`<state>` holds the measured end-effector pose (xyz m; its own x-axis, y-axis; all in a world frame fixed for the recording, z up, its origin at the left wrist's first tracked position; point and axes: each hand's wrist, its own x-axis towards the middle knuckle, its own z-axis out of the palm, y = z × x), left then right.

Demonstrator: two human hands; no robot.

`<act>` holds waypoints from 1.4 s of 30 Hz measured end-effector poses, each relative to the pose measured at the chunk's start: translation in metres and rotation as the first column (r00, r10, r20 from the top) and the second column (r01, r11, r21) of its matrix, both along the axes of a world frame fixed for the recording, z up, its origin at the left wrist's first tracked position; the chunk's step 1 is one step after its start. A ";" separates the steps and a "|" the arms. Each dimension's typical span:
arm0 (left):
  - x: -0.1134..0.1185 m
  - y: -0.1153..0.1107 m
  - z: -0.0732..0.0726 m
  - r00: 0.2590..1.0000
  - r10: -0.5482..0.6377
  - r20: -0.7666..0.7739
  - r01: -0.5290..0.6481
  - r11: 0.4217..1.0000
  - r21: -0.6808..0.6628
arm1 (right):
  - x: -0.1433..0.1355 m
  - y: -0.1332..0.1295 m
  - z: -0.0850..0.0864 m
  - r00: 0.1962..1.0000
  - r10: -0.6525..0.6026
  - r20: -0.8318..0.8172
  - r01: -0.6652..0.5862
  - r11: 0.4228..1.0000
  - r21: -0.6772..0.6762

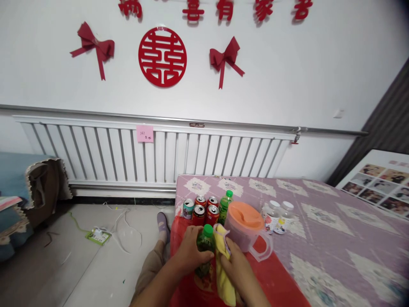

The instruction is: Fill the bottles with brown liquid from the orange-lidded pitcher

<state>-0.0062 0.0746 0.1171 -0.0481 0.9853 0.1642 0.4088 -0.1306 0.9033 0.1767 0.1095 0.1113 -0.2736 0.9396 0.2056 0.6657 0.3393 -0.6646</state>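
My left hand [191, 251] is wrapped round a green-capped drink bottle [206, 241], which stands roughly upright over the red cloth [271, 281]. A yellow cloth [223, 273] hangs from my right hand [234, 260], just to the right of that bottle. Close behind my hands is a clear plastic pitcher [236, 232] with an orange lid. Several drink cans [198, 214] stand grouped behind the held bottle, mostly red, one teal. A second green-capped bottle [226, 207] stands between the cans and the pitcher.
Two white-capped clear bottles [273, 217] stand right of the pitcher on the purple patterned bed cover [319, 238]. A white radiator [179, 157] runs along the wall behind. On the floor at left lie a power strip [98, 236] and cables. A photo board [377, 181] leans at right.
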 end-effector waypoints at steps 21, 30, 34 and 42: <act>-0.009 0.000 0.008 0.985 -0.156 0.074 0.160 0.986 -0.054 | -0.003 0.002 -0.027 0.995 0.074 0.071 -0.066 0.993 -0.101; 0.001 0.003 -0.007 1.000 -0.022 -0.001 0.022 1.000 0.010 | 0.000 0.004 0.010 0.999 0.034 0.011 -0.035 0.992 0.119; -0.005 0.005 -0.008 0.990 -0.073 0.118 0.071 0.997 0.026 | -0.004 0.002 0.018 0.998 0.053 0.031 -0.056 0.994 0.093; -0.016 -0.001 0.002 0.990 -0.132 0.043 0.133 0.991 -0.001 | -0.006 -0.005 -0.008 0.993 0.084 0.080 -0.073 0.988 -0.133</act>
<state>-0.0223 0.0737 0.1192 0.0761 0.9839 0.1614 0.3491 -0.1779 0.9200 0.1706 0.1048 0.1035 -0.3588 0.9317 0.0560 0.6963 0.3071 -0.6487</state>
